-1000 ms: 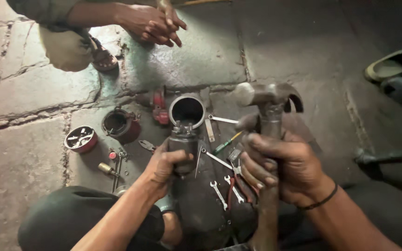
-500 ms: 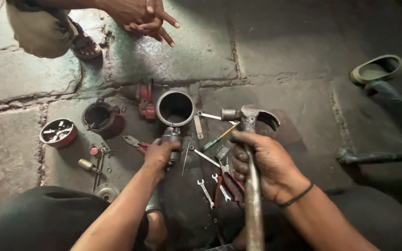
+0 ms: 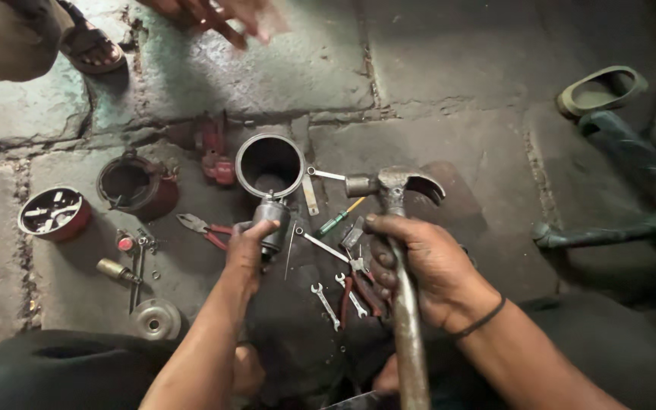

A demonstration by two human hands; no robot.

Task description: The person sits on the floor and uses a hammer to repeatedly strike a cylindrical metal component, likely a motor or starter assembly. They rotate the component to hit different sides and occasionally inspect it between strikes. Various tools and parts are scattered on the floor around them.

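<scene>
1. The left hand (image 3: 248, 247) grips a small metal cylinder (image 3: 273, 220) below the open steel sleeve (image 3: 269, 163) near the floor's middle.
2. The right hand (image 3: 423, 266) is closed around a claw hammer (image 3: 392, 190), with its head just right of the sleeve.

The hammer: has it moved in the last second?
Yes. The hammer head sat right of the metal cylinder's rim and still does, but lower now, beside its bottom edge.

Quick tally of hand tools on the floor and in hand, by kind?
Hammer, in right hand: 1
Pliers: 2
Small spanners: 2
Screwdriver: 1
Total: 6
Left hand holds a metal cylinder, not counted.
</scene>
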